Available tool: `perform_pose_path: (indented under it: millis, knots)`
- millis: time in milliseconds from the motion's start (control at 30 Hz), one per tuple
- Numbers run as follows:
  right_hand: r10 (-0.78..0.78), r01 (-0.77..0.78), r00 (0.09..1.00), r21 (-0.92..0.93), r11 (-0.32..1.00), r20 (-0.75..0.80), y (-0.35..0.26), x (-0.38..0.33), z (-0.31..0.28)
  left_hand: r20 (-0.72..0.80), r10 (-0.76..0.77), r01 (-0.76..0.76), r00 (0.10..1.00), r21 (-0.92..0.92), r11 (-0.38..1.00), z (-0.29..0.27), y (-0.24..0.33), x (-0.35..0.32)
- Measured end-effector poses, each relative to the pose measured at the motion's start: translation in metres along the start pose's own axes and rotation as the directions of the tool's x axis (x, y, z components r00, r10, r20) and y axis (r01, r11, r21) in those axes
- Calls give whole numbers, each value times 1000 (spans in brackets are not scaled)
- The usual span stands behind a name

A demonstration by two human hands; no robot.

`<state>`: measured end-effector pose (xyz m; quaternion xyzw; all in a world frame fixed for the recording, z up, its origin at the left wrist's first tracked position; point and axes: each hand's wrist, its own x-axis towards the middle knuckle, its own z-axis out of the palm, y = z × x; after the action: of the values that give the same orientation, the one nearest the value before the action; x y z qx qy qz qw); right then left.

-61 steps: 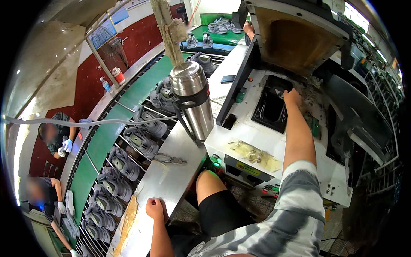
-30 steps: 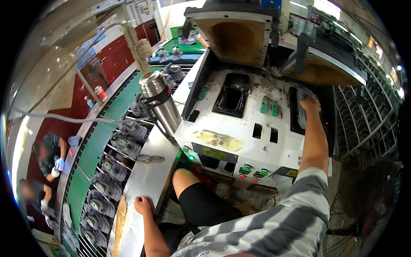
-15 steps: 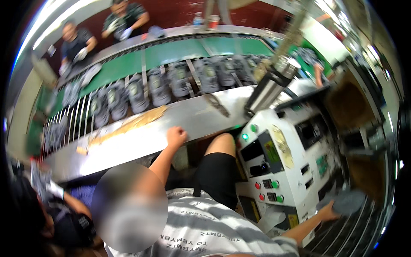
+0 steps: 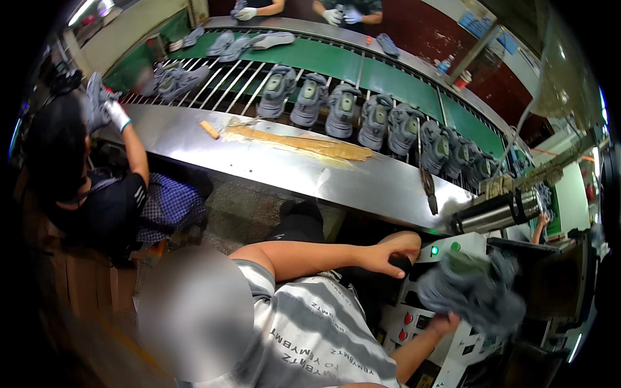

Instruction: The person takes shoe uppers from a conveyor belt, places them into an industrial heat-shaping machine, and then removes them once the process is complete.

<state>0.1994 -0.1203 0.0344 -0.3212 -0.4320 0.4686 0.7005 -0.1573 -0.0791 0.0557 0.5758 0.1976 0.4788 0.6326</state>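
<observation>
My right hand [image 4: 445,321] grips a grey sports shoe [image 4: 475,292], blurred by motion, in front of the white machine's control panel [image 4: 414,323]. My left hand [image 4: 383,257] lies by my raised knee [image 4: 404,240], its fingers curled at a small dark thing that I cannot make out. My striped grey shirt fills the lower middle of the view.
A steel table [image 4: 304,169] with a yellowish glue smear runs across, and behind it a green conveyor [image 4: 388,81] carries several grey shoes [image 4: 341,110]. A steel flask [image 4: 497,210] lies at the right. A co-worker in black [image 4: 97,194] sits at the left, with other people's gloved hands [image 4: 336,14] at the far side.
The view has swung left and down. My right hand has come back from the machine with a grey shoe in it. My left hand left the table edge for my knee.
</observation>
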Motion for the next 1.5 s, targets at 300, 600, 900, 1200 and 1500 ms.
perform_pose_path:
  millis: [300, 600, 900, 1200, 1500]
  knots:
    - [505, -285, 356, -423, 860, 786, 46, 79, 318, -793, -10, -291, 609, -235, 927, -190, 92, -167]
    - [697, -361, 400, -597, 717, 595, 159, 72, 313, -840, 541, 533, 38, 475, 700, -242, 80, -283]
    - [644, -135, 626, -753, 644, 439, 286, 117, 341, -735, 640, 671, -222, 361, 648, -314, 56, -199]
    - [253, 300, 871, -865, 402, 420, 339, 107, 360, -700, 625, 739, -346, 207, 641, -442, 87, -155]
    - [269, 329, 855, -865, 379, 443, 339, 109, 369, -841, 520, 681, -148, 295, 670, -569, 88, -171]
